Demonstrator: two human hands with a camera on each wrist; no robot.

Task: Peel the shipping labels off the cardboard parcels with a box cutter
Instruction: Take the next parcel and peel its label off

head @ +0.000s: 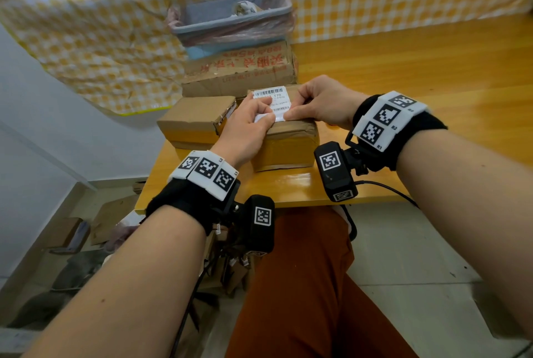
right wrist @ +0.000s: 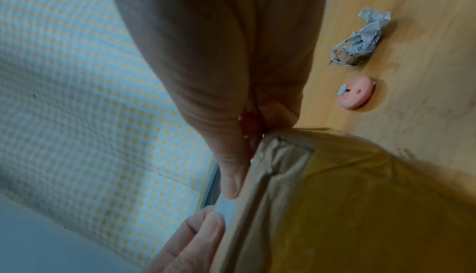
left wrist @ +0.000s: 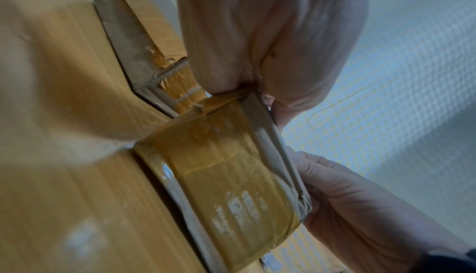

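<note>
shipping label [head: 271, 105] | on taped parcel [head: 288, 144] | our left hand [head: 248, 124] pinches its lifted edge | our right hand [head: 320, 104] pinches it too

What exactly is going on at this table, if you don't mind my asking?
A seated person is peeling a white barcoded shipping label off a small tape-wrapped cardboard parcel on the yellow wooden table. The left hand pinches the lifted near edge of the label, while the right hand holds the label down on the parcel top. A round pink box cutter lies unused on the table beside a crumpled removed label.
</note>
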